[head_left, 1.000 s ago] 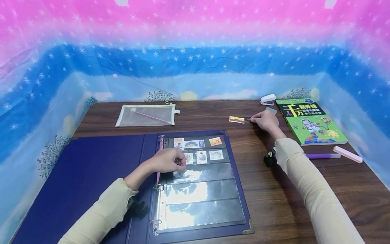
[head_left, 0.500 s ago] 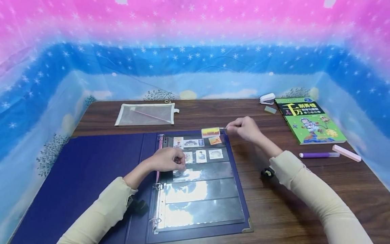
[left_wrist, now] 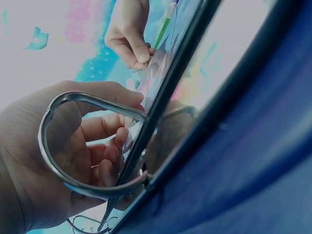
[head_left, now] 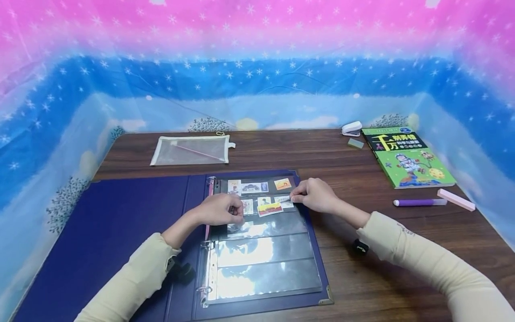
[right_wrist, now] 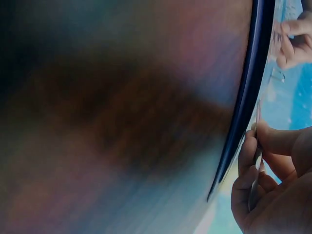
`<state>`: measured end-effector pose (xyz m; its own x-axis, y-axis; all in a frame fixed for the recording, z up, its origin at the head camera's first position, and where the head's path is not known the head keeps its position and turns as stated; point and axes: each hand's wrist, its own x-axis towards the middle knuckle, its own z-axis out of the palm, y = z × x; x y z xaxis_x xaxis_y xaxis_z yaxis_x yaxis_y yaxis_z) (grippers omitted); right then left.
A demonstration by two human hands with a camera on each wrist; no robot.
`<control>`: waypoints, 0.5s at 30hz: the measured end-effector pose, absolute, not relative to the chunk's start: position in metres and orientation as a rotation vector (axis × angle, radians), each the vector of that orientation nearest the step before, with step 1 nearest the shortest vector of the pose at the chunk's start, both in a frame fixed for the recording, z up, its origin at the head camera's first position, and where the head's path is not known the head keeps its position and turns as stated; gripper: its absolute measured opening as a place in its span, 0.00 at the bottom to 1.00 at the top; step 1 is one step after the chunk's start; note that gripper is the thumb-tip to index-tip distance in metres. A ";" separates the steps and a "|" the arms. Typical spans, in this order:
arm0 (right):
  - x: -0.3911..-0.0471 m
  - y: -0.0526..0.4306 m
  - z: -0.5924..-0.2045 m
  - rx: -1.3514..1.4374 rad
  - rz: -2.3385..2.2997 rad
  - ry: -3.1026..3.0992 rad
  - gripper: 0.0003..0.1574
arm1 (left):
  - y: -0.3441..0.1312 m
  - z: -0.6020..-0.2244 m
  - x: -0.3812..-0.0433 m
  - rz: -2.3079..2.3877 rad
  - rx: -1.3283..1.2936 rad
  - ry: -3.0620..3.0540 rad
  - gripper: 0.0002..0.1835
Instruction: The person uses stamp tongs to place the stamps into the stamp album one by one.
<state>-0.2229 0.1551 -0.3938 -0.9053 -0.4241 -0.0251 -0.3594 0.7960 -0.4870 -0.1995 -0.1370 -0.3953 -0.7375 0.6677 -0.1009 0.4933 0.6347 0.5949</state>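
Note:
In the head view an open navy stamp album (head_left: pixel 120 223) shows a black page with clear pocket strips (head_left: pixel 277 246). Several stamps (head_left: pixel 255 187) sit in its top two rows. My right hand (head_left: pixel 315 195) grips metal tweezers (right_wrist: pixel 255 175). Their tips hold a red-and-yellow stamp (head_left: pixel 270 209) over the second row, overlapping the stamps there. My left hand (head_left: pixel 219 209) rests at the page's left side by the third row. Its thumb and fingertips pinch the edge of a clear strip, seen near the metal binder ring (left_wrist: pixel 46 131) in the left wrist view.
A mesh zip pouch (head_left: pixel 193 150) lies behind the album. On the right are a white stapler (head_left: pixel 352 128), a small green-grey block (head_left: pixel 356 143), a green book (head_left: pixel 408 156), a purple marker (head_left: pixel 420 202) and a pink stick (head_left: pixel 456 200).
My right hand has brought the red-and-yellow stamp, in the tweezers, from the table behind the album leftward and nearer, over the page. My left hand has stayed in place.

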 end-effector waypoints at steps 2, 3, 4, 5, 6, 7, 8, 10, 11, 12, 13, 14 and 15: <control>-0.220 0.155 -0.395 -0.656 -0.717 2.853 0.07 | -0.137 -0.396 -0.200 0.793 0.933 2.542 0.06; -0.219 0.155 -0.395 -0.669 -0.713 2.852 0.07 | -0.136 -0.396 -0.200 0.791 0.932 2.543 0.06; -0.218 0.155 -0.394 -0.677 -0.710 2.851 0.07 | -0.136 -0.396 -0.200 0.788 0.930 2.544 0.06; -0.217 0.155 -0.394 -0.688 -0.705 2.853 0.07 | -0.136 -0.396 -0.200 0.786 0.931 2.543 0.06; -0.216 0.155 -0.394 -0.700 -0.699 2.853 0.07 | -0.136 -0.396 -0.200 0.783 0.930 2.546 0.06; -0.215 0.155 -0.394 -0.708 -0.695 2.852 0.07 | -0.136 -0.396 -0.200 0.778 0.930 2.548 0.06; -0.214 0.155 -0.394 -0.715 -0.690 2.850 0.07 | -0.136 -0.396 -0.200 0.774 0.929 2.550 0.06; -0.213 0.156 -0.393 -0.728 -0.680 2.846 0.07 | -0.136 -0.395 -0.200 0.770 0.926 2.553 0.06; -0.212 0.157 -0.393 -0.729 -0.677 2.844 0.07 | -0.136 -0.395 -0.200 0.769 0.926 2.553 0.06; -0.212 0.157 -0.393 -0.729 -0.675 2.840 0.07 | -0.136 -0.395 -0.200 0.767 0.923 2.555 0.06; -0.212 0.158 -0.393 -0.735 -0.673 2.837 0.07 | -0.136 -0.394 -0.200 0.766 0.921 2.555 0.06; -0.211 0.159 -0.392 -0.746 -0.668 2.834 0.07 | -0.136 -0.394 -0.200 0.766 0.918 2.554 0.06; -0.211 0.160 -0.392 -0.753 -0.665 2.830 0.07 | -0.136 -0.394 -0.200 0.766 0.916 2.555 0.06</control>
<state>-0.2114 0.1598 -0.3925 -0.8652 -0.5010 -0.0196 -0.4398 0.7771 -0.4501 -0.1995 -0.1361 -0.3942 -0.7430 0.6594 -0.1146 0.4877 0.6507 0.5820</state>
